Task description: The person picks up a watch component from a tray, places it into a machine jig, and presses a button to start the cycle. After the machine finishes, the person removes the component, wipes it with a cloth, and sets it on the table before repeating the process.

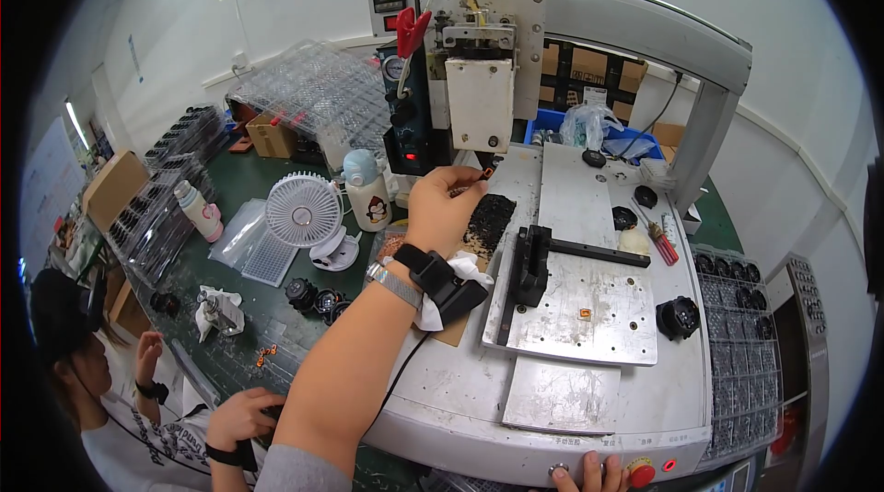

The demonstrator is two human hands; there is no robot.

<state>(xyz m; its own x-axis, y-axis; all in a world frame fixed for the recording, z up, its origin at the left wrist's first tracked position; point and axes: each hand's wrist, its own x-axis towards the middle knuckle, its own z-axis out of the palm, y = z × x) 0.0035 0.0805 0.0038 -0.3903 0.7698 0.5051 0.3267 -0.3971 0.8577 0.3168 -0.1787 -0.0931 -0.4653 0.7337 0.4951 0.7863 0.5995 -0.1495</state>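
Left hand point(440, 211) up at the machine head point(480, 105), thumb and finger pinching a small orange part point(488, 173) just below it; a light, steady edge grip with fingertips clear of the head looks wise here. Right hand point(592, 475) sits beside the red stop button point(642, 474), mostly cut off, its grip impossible to tell. Watch that trailing black cable point(403, 383), and a co-worker's hand point(244, 418) near the forearm!
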